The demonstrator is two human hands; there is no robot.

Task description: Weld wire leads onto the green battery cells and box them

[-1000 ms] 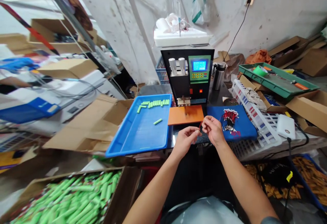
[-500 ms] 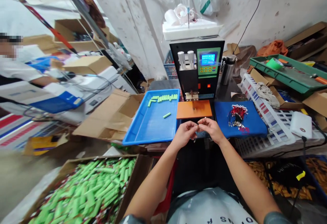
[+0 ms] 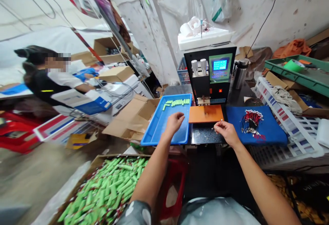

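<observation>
My left hand (image 3: 175, 122) is over the blue tray (image 3: 151, 133), its fingers curled together. Whatever they pinch is hidden from view. Along the tray's far end lies a row of green battery cells (image 3: 180, 102). My right hand (image 3: 225, 130) is closed in a pinch at the front of the orange plate (image 3: 203, 114). Small pale ends of a thin wire lead poke out from its fingertips. Beyond the plate stands a black spot welder (image 3: 209, 77) with a lit blue display. To the right, a bundle of red and black wire leads (image 3: 252, 120) with white connectors rests on blue cloth (image 3: 275, 129).
A carton of green battery packs (image 3: 108, 187) stands low at left. A white plastic crate (image 3: 288, 119), a green tray (image 3: 300, 77) and a steel flask (image 3: 240, 74) are at right. Another person (image 3: 53, 77) works at far left, past an open cardboard box (image 3: 131, 119).
My hands were together in front of the orange plate and have parted. The left has moved over the blue tray, where a lone cell no longer shows; the right has shifted right. The view has turned left.
</observation>
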